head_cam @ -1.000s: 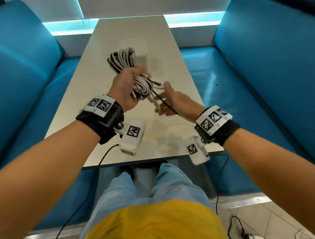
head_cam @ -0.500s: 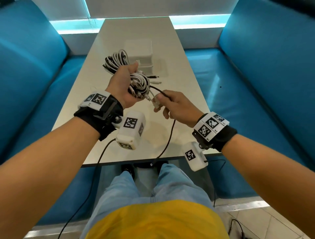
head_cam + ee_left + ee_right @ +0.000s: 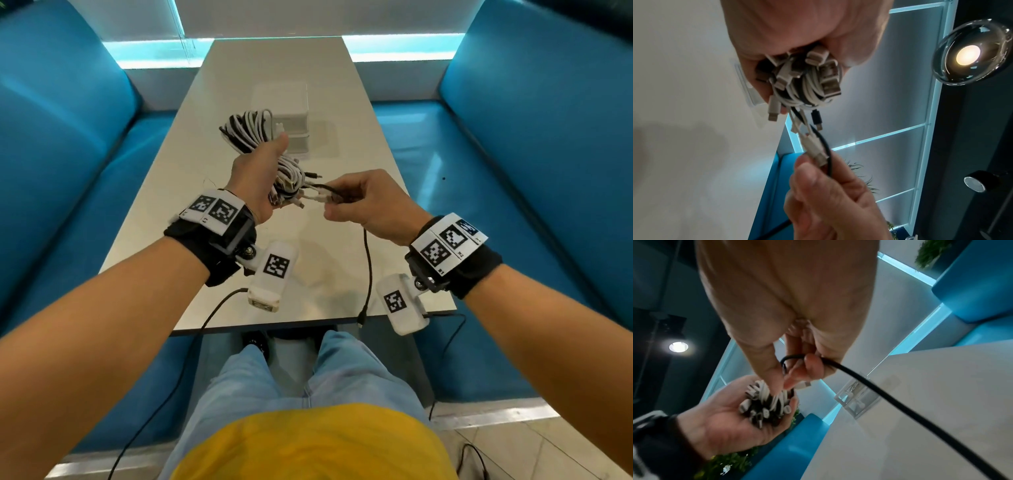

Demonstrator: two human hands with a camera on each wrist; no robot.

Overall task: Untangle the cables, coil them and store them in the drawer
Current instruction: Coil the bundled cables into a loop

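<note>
Both hands [image 3: 255,178] [image 3: 368,202] raised, apparently curled.

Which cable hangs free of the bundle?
The black cable: the right hand pinches it and its plug end dangles at the table edge. All others stay bunched in the left hand.

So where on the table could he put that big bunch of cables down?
The table looks bare left of the left hand, and also between the white drawer box and the far edge. The near strip is crowded: both hands work above it, and the black cable hangs from the right hand holding it.
</note>
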